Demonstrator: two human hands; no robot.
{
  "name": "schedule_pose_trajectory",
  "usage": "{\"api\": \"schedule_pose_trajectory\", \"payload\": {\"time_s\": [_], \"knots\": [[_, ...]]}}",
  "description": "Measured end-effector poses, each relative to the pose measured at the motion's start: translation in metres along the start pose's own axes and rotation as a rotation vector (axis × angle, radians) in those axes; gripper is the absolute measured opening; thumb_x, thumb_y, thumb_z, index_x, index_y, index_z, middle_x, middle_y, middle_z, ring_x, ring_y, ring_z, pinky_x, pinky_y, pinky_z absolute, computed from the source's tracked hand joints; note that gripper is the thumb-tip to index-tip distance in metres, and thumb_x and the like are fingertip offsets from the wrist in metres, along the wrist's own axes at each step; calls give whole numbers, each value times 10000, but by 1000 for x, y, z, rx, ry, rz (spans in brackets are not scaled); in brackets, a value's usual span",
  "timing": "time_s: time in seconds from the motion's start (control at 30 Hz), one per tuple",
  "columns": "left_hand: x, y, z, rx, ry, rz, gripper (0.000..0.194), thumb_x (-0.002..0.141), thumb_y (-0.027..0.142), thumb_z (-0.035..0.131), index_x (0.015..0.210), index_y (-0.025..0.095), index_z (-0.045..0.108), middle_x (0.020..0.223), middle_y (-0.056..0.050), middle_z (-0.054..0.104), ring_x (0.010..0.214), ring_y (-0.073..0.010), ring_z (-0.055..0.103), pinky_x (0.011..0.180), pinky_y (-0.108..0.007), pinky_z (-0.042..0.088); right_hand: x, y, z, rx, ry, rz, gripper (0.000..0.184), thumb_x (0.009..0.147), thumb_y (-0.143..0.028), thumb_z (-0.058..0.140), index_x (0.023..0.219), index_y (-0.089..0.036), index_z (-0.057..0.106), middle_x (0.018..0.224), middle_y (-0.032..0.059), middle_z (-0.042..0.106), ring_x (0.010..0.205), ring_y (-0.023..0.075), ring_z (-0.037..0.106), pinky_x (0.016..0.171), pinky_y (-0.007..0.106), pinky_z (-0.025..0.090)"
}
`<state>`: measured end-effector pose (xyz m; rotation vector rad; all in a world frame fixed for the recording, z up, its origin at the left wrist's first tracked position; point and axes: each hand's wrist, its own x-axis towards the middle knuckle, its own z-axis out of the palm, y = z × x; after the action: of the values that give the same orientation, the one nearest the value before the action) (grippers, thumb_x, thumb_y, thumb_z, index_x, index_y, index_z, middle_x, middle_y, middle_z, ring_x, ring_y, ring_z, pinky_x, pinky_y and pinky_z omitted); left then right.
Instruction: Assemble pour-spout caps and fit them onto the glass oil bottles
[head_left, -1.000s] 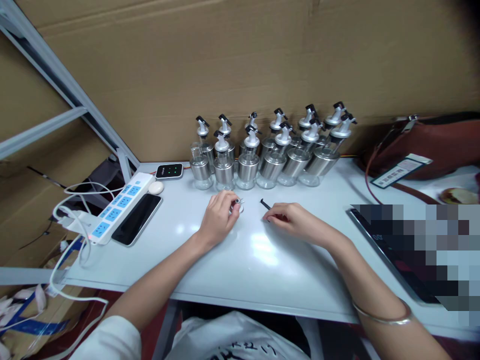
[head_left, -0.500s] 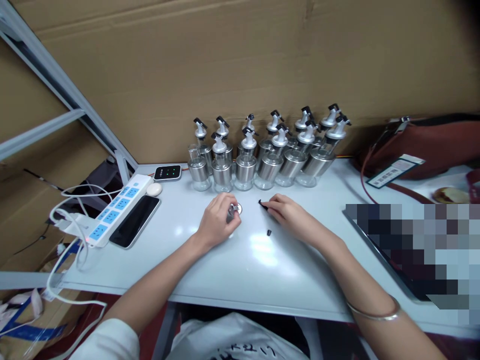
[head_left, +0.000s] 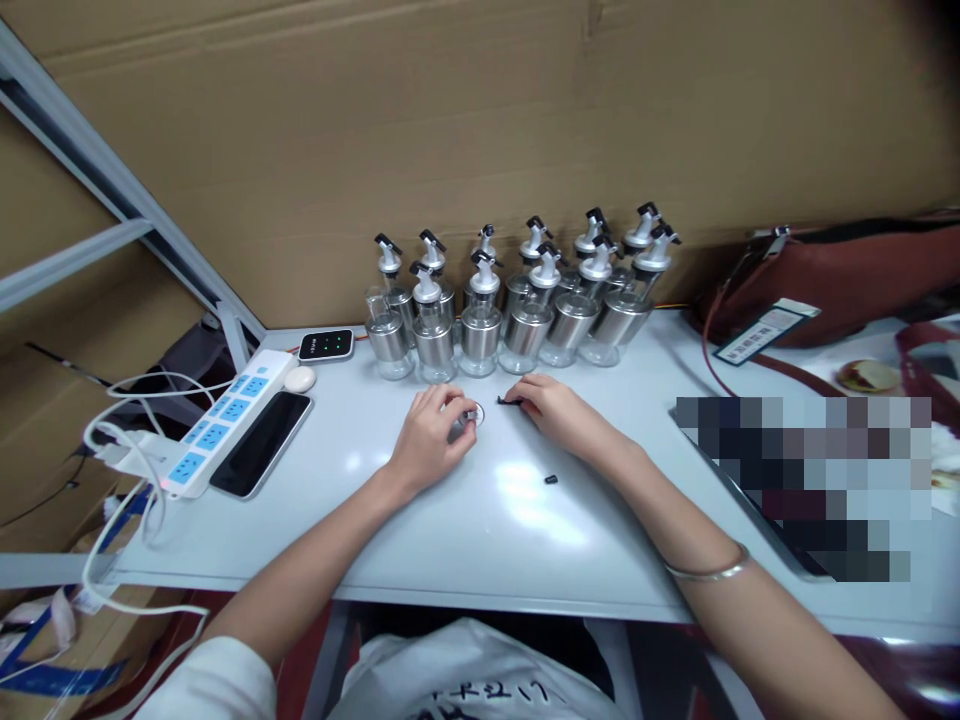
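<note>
Both hands on small parts, mid-table.
I see left hand [head_left: 433,432] pinching a small metal cap [head_left: 472,414] against the table [head_left: 450,520]; right hand [head_left: 551,412] grips a thin black pin [head_left: 508,401] just right of it. Loose black bit [head_left: 551,479] lies nearer; bottles [head_left: 517,300] stand far.

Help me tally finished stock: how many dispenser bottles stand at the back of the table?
About 12 dispenser bottles, clustered in two rows against the cardboard wall: six in front, roughly six behind, from left to right. Rear ones overlap, so some may be hidden.
</note>
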<state>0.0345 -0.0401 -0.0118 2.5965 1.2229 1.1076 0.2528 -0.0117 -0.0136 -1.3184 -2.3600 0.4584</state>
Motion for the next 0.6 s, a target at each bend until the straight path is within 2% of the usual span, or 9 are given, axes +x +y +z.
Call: {"api": "schedule_pose_trajectory", "payload": {"time_s": [0.1,0.17,0.2,0.27,0.33,0.47,0.53,0.6], "knots": [[0,0,0,-2,3,15,116,823,156,526,913,183,594,900,-52,586,845,-180,564,769,-312,452,4,-1,-18,38,-63,37,188,783,-60,491,844,-148,645,884,83,600,829,197,564,763,317,441],[0,-1,-1,-3,5,20,111,826,157,527,914,180,592,903,-55,596,835,-178,569,756,-306,454,1,-4,-35,100,-204,67,44,771,-152,579,776,-159,622,795,42,575,716,162,534,676,286,419],[0,-1,-2,-2,5,18,109,828,159,526,913,180,591,905,-56,600,830,-177,570,750,-304,455,-3,-6,-42,153,-306,76,41,750,-206,629,758,-170,613,725,11,554,662,146,510,635,270,404],[0,-2,-2,4,3,9,108,832,161,524,916,183,589,910,-55,606,819,-174,572,741,-300,456,-13,-13,-51,256,-491,71,153,677,-251,711,771,-187,609,671,-31,513,614,120,465,585,243,379],[0,-3,-1,3,2,11,108,830,156,526,916,182,587,907,-54,608,809,-173,573,737,-299,457,-23,-21,-50,284,-581,93,209,607,-228,756,758,-195,614,650,-47,499,587,106,438,545,230,352],[0,-4,0,-15,-3,13,111,825,141,531,916,171,587,903,-57,607,802,-172,574,731,-294,463,-33,-34,-35,224,-645,184,139,586,-87,689,641,-192,614,600,-40,549,544,104,461,509,229,328],[0,-4,0,-19,-4,8,107,830,143,528,916,171,585,907,-58,608,809,-173,577,733,-293,464,-33,-33,-32,199,-609,194,126,616,-65,634,638,-189,636,603,-26,585,553,116,498,526,235,353],[0,-4,-1,-24,-5,5,101,836,148,525,916,173,582,907,-58,610,813,-174,581,735,-292,463,-30,-28,-32,213,-514,163,151,667,-78,586,708,-192,677,651,-8,635,601,139,553,571,244,394]]}}
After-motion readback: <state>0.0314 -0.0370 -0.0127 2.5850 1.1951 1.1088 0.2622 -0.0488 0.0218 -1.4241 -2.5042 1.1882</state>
